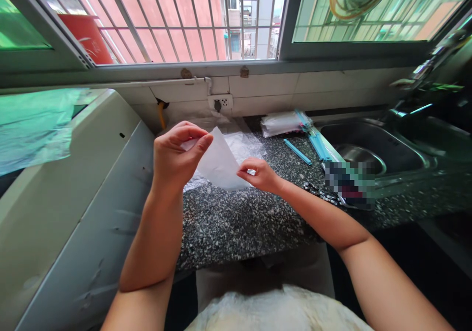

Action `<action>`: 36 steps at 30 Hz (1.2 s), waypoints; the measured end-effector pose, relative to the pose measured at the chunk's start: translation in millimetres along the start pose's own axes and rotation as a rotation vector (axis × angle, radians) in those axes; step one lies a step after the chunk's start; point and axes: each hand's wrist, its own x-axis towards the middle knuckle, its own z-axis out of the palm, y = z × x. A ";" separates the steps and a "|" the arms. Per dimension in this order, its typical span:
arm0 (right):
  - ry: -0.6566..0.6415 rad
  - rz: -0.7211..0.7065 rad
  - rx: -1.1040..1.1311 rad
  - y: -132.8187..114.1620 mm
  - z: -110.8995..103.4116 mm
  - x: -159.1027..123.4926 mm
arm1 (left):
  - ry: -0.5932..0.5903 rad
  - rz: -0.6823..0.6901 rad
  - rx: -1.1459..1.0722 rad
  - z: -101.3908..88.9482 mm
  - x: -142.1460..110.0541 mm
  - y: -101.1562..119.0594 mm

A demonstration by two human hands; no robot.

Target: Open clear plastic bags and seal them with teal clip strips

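Both hands hold a thin white sheet (221, 166), folded to a rough triangle or cone; whether it is paper or a filter bag I cannot tell. My left hand (180, 151) pinches its upper left edge between thumb and fingers. My right hand (260, 174) grips the lower right corner in a pinch. The sheet is raised above the speckled dark countertop (236, 227). Behind it, a crinkled clear plastic bag (247, 141) lies flat on the counter, partly covered by the sheet.
A pack of clear bags (282, 123) lies near the wall, with a blue sealing clip (297, 152) and several more blue clips (320, 146) beside it. On the right is a steel sink (401, 149) with a bowl (361, 158). A pale appliance (73, 183) borders the left.
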 end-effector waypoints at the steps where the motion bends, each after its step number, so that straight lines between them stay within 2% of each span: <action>1: -0.001 -0.001 -0.002 0.0 -0.1 0.0 | 0.000 0.002 0.001 0.1 0.0 0.0; 16: 0.007 -0.011 0.021 -3.0 -3.7 1.4 | 0.005 -0.010 -0.002 -0.5 -0.2 3.2; 25: 0.072 -0.044 0.058 -13.8 -11.2 1.2 | -0.043 0.018 0.006 9.1 -4.3 4.8; 36: 0.088 -0.066 0.049 -14.3 -10.7 1.8 | -0.048 0.021 -0.008 8.9 -4.1 5.9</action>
